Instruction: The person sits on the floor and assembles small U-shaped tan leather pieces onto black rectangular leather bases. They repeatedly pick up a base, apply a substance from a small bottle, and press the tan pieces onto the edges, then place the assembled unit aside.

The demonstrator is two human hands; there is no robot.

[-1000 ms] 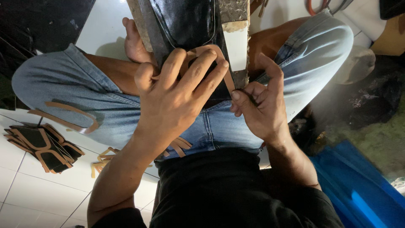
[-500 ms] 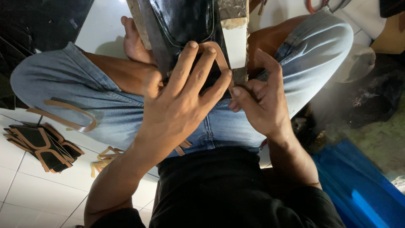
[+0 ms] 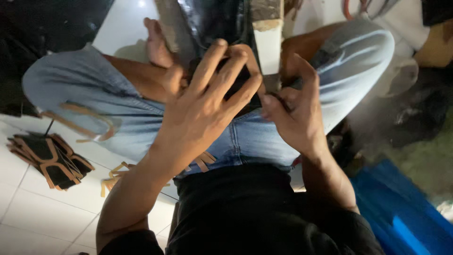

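No packages, labels, signs or screens in my view. Nothing printed shows on anything around my lap, the tiled floor or the dark edges of the frame.

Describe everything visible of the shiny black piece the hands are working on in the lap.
The shiny black sheet piece, leather-like and glossy, stands roughly upright between the knees against a pale wooden block. Its lower part is hidden under the left hand, whose spread fingers press on it. The right hand pinches at its right edge. Its top runs out of frame.
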